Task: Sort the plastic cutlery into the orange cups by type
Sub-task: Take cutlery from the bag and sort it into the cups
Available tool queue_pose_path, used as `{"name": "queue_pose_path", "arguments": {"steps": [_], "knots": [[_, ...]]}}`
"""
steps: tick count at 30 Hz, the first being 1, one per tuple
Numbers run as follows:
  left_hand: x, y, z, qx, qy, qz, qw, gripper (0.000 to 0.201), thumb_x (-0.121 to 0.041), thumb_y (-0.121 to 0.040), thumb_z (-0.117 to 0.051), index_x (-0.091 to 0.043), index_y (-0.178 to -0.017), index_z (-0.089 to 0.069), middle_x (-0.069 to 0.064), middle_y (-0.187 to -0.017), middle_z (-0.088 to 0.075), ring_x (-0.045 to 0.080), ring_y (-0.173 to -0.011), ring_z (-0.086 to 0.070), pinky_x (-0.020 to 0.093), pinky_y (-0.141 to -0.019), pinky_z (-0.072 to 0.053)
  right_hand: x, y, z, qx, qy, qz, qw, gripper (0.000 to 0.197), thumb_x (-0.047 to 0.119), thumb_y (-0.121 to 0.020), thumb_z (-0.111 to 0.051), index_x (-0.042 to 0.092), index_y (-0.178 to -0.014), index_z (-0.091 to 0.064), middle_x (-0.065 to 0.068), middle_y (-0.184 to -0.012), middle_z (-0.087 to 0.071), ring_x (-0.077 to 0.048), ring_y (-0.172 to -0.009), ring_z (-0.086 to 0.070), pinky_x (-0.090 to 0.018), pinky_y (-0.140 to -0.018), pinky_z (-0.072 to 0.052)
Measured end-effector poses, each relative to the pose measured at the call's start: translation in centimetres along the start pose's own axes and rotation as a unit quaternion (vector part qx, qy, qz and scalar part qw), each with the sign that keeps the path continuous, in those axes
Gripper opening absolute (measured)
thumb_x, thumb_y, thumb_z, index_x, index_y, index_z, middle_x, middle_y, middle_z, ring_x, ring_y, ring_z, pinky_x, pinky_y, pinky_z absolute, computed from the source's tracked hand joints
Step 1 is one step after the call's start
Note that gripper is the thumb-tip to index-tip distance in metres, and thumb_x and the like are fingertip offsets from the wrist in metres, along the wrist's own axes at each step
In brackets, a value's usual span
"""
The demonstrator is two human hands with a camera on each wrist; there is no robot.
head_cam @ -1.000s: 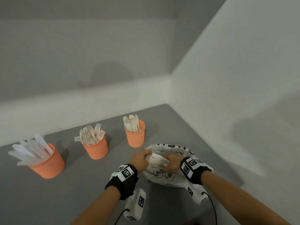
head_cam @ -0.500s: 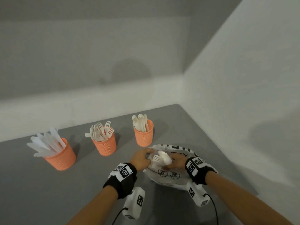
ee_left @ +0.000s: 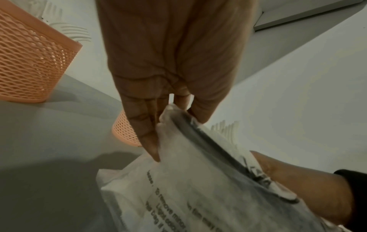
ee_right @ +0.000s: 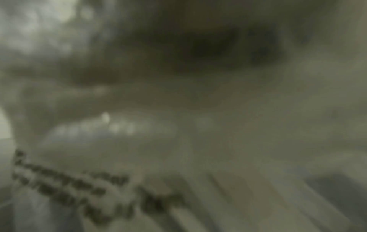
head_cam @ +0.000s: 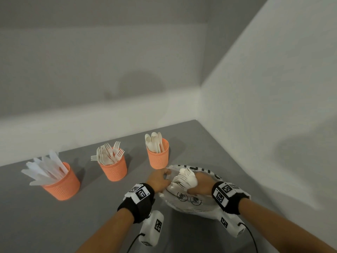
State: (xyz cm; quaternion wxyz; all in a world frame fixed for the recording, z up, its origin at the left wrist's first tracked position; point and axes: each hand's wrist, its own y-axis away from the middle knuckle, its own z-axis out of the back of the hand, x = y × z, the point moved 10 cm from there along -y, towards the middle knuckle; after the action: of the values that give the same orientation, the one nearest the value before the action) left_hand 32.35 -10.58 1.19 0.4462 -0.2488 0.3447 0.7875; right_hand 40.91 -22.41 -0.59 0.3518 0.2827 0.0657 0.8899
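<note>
Three orange mesh cups stand in a row on the grey table: one with knives, one with forks, one with spoons. A white printed plastic bag lies in front of the spoon cup. My left hand pinches the bag's rim between fingers and thumb. My right hand is inside the bag's mouth and grips a bundle of white cutlery, forks and spoons, lifted partly out. The right wrist view is a blur of bag and print.
White walls meet in a corner behind the table, close to the right of the bag. Bare grey tabletop stretches in front of the cups on the left. Wrist cameras with cables hang under both forearms.
My right hand has drawn the bundle of cutlery higher out of the bag while the left hand kept hold of the rim. The head view shifted slightly.
</note>
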Motion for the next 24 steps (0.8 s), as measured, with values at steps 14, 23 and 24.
{"name": "queue_pose_path", "arguments": {"steps": [14, 23, 24], "knots": [[0.4, -0.1, -0.6, 0.016, 0.006, 0.002, 1.000, 0.045, -0.008, -0.087, -0.051, -0.008, -0.132, -0.045, 0.013, -0.131, -0.049, 0.030, -0.115, -0.054, 0.035, -0.094, -0.046, 0.0, 0.1, 0.2, 0.029, -0.041, -0.010, 0.999, 0.045, 0.028, -0.070, -0.077, 0.022, -0.111, -0.058, 0.006, -0.097, -0.061, -0.015, -0.093, -0.058, -0.031, -0.089, -0.049], [-0.2, 0.8, -0.7, 0.035, 0.035, -0.016, 0.999, 0.041, -0.006, -0.091, -0.046, -0.009, -0.132, -0.046, 0.013, -0.127, -0.047, 0.023, -0.097, -0.054, 0.020, -0.065, -0.048, 1.6, 0.4, 2.8, -0.021, -0.174, -0.013, 0.984, 0.013, 0.005, -0.077, -0.063, 0.011, -0.086, -0.056, -0.003, -0.078, -0.058, -0.019, -0.075, -0.056, -0.025, -0.068, -0.045], [-0.3, 1.0, -0.5, 0.034, 0.032, -0.023, 0.999, 0.039, -0.007, -0.091, -0.046, -0.009, -0.130, -0.048, 0.011, -0.125, -0.049, 0.022, -0.100, -0.053, 0.020, -0.073, -0.047, 1.8, 0.5, 3.4, -0.027, -0.198, -0.016, 0.980, 0.011, 0.006, -0.078, -0.064, 0.011, -0.085, -0.057, -0.004, -0.077, -0.059, -0.017, -0.072, -0.057, -0.028, -0.070, -0.046]]}}
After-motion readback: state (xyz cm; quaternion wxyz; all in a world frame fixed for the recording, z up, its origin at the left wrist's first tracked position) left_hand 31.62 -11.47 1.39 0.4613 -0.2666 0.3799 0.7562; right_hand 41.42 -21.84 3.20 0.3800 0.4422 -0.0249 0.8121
